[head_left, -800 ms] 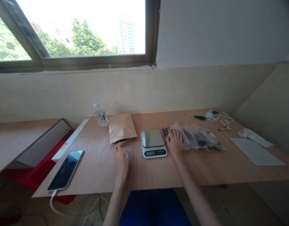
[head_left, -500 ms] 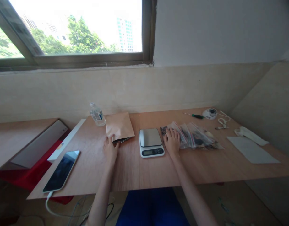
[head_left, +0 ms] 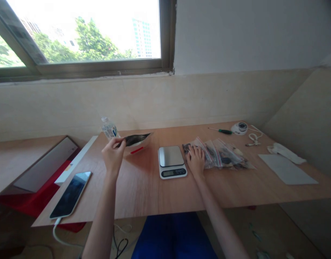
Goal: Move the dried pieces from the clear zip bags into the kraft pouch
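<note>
My left hand (head_left: 113, 154) pinches the near edge of a brown paper pouch (head_left: 137, 141) and holds it lifted off the wooden table (head_left: 154, 194), tilted so I see its dark opening and a red strip. My right hand (head_left: 195, 161) lies flat on the left end of a row of clear zip bags (head_left: 222, 155) with dark contents. A small digital kitchen scale (head_left: 171, 162) with a steel platform stands between the two hands, with nothing on it.
A water bottle (head_left: 108, 128) stands behind the pouch. A phone (head_left: 71, 194) on a white cable lies at the table's left front. A green screwdriver (head_left: 221, 131), a round white device (head_left: 239, 127), a cord, a white cloth and a grey sheet (head_left: 286, 169) lie right.
My left hand reached the pouch's near edge, gripped it and raised it off the table. My right hand stayed on the zip bags.
</note>
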{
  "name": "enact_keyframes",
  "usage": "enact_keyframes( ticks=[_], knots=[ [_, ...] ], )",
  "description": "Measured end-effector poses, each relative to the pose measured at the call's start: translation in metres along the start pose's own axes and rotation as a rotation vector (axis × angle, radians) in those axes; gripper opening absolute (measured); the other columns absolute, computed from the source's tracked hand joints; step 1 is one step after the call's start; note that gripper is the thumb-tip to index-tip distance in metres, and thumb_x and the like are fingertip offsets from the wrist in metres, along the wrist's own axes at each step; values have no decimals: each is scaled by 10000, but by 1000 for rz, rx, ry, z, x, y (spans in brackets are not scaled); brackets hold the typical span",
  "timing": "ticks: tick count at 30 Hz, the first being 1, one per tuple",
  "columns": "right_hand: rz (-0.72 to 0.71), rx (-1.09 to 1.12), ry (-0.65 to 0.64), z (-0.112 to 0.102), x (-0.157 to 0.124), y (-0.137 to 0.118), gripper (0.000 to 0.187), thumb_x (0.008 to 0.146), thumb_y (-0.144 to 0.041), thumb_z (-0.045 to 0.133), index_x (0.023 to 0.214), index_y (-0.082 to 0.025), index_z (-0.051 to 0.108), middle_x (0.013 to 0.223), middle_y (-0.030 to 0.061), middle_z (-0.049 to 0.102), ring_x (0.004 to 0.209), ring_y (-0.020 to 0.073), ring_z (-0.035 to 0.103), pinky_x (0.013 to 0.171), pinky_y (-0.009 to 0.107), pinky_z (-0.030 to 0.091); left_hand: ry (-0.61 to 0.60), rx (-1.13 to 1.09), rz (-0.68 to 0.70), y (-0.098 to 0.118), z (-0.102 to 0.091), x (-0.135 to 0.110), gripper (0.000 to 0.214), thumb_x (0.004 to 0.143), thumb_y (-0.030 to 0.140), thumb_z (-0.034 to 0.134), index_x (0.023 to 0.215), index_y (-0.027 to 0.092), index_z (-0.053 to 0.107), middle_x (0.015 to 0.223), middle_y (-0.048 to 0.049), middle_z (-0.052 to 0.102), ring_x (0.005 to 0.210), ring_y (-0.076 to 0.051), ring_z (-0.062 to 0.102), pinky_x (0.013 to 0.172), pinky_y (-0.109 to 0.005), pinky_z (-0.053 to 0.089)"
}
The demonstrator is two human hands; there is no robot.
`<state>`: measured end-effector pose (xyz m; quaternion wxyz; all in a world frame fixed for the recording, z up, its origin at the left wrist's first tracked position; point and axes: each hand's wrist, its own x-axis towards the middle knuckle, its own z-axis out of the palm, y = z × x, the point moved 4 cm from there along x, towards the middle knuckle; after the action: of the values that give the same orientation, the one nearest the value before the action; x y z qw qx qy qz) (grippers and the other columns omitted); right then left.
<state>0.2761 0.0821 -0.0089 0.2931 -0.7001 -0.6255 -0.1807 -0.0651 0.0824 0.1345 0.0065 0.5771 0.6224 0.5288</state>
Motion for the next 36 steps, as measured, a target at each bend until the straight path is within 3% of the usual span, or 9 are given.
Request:
enact_keyframes(
  ticks=[4,8,15,20,25,28,30,33,36],
  knots=[
    [4,2,2,0,0,0,393,882,-212,367,1228,-156,544,1272,107,535,1234,266,367,1031,432,247,-194,-152,-127,13,-8,35,253,656,325,607,832,164,693,725,-21,676,702,-185,616,644,-258,455],
    [0,16,4,1,0,1,393,880,-213,372,1229,-159,543,1269,111,536,1234,265,363,1031,435,242,-297,-358,-263,5,-1,43,371,614,389,645,883,136,677,720,-46,665,684,-192,606,609,-268,460],
    [7,64,9,3,-1,2,390,881,-221,360,1219,-163,546,1265,110,535,1233,265,366,1028,451,246,113,-369,-92,6,-6,9,437,779,484,561,1068,158,537,1089,-103,604,958,-195,599,831,-313,461],
    [66,182,68,2,1,5,421,893,-251,332,1260,-105,477,1267,145,521,1218,245,390,1018,428,292,261,-361,-48,3,-7,-22,434,839,482,482,1131,161,484,1184,-114,533,1055,-204,546,899,-341,425],
    [164,294,210,-11,0,9,408,880,-208,292,1232,-87,459,1225,176,511,1202,232,398,979,409,336,390,-343,-89,-1,-4,-67,387,871,417,445,1165,165,450,1219,-107,481,1145,-201,470,977,-363,355],
    [221,296,245,-17,-4,11,371,839,-171,318,1154,-123,510,1149,154,536,1132,251,435,938,435,338,493,-332,-210,-10,1,-106,258,889,323,399,1086,172,474,1111,-75,514,1049,-172,506,909,-328,387],
    [272,275,247,-19,-7,13,342,814,-163,342,1088,-145,546,1111,142,539,1085,269,448,908,454,329,357,-305,-311,-19,15,-130,157,854,263,430,968,184,504,946,-34,540,874,-155,540,774,-287,420],
    [331,219,240,-20,-9,14,327,797,-159,359,1051,-151,564,1149,151,507,1081,292,430,894,471,302,-86,-357,-402,-33,48,-157,127,831,261,418,852,195,524,778,-2,544,643,-135,509,584,-245,396],
    [382,162,256,-21,-9,16,389,801,-173,361,1157,-112,504,1218,179,466,1114,309,401,903,463,290,-303,-374,-443,-44,68,-170,168,818,298,420,840,190,548,795,-22,589,645,-153,534,556,-247,393]
  ],
)
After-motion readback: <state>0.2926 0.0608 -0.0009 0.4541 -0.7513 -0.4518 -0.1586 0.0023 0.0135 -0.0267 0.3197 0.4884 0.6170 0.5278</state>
